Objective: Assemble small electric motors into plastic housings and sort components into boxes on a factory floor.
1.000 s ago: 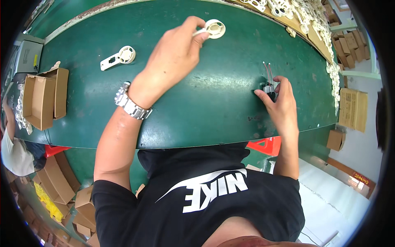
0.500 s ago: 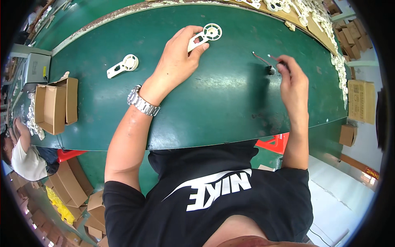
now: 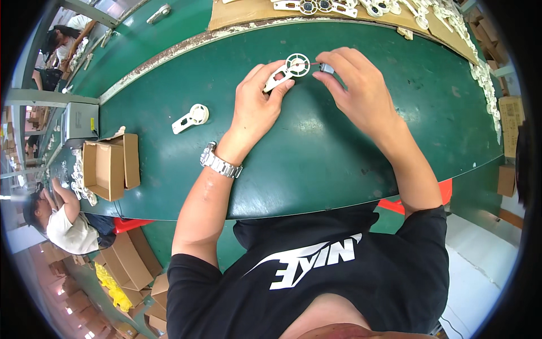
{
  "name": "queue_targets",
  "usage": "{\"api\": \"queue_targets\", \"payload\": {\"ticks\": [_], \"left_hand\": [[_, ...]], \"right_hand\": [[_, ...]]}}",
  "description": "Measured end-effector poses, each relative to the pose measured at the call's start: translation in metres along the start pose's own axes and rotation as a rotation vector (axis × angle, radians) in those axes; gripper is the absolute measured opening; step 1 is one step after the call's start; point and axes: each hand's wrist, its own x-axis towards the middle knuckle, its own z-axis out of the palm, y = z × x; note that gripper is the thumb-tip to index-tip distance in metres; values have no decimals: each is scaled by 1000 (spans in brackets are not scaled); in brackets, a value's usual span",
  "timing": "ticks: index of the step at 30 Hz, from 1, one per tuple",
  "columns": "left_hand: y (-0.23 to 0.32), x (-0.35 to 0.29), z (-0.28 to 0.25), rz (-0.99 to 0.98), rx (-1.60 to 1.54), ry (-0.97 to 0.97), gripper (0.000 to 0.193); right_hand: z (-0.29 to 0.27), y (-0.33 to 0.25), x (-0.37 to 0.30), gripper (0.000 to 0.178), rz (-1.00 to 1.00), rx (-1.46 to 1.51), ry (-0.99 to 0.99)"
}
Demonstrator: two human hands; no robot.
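Gripped by its slotted handle, a white plastic piece with a round spoked ring (image 3: 297,66) is in my left hand (image 3: 252,107), ring end pointing away to the right. Close to that ring, my right hand (image 3: 361,85) pinches a small silver motor (image 3: 326,68) between thumb and fingers. A thin reddish wire (image 3: 314,63) runs from the motor toward the ring's hub; whether its end touches the hub I cannot tell. Left of my left hand, a similar white piece (image 3: 197,114) lies on the green table (image 3: 316,164).
Open cardboard boxes (image 3: 105,168) and a grey metal box (image 3: 81,124) stand at the left. Cardboard (image 3: 237,16) along the far edge bears many white parts (image 3: 316,7). A co-worker (image 3: 70,223) sits at the left, near a red stool (image 3: 131,225).
My right hand has brought the wired motor from the table at the right over to the ring. My left hand still holds the white piece. The whole view has shifted.
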Motion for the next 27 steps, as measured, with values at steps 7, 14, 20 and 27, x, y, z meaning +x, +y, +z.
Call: {"api": "queue_targets", "payload": {"ticks": [7, 14, 20, 27], "left_hand": [[3, 1, 4, -49, -39, -14, 33], [3, -2, 7, 128, 123, 3, 38], [9, -2, 8, 295, 386, 49, 38], [6, -2, 7, 363, 363, 10, 24]], "right_hand": [[-2, 9, -11, 22, 56, 41, -41], [8, 9, -16, 25, 56, 165, -61], [14, 12, -18, 25, 81, 267, -56], [28, 23, -23, 19, 20, 223, -31]]}}
